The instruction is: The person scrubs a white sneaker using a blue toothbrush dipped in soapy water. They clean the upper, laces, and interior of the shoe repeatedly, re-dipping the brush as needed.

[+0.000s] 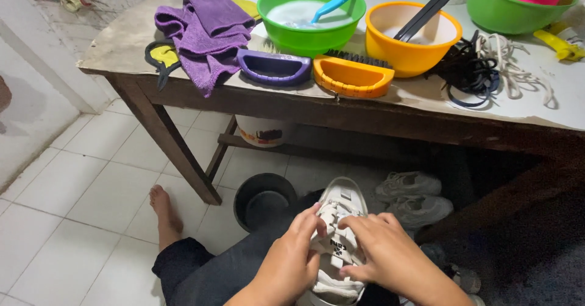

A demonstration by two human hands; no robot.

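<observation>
Both hands, the left hand [291, 258] and the right hand [382, 252], grip a white shoe [339, 218] on the lap and pinch its laces. Some laces [487, 68] already lie on the surface [426, 108] above the hands. This shoe's laces are still in.

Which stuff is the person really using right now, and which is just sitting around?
In use:
white shoe, on the lap
left hand and right hand, both on its laces

Just sitting around:
purple cloth
purple brush and orange brush
green bowl of soapy water
orange bowl
loose laces
grey shoes under the table
black bucket
</observation>
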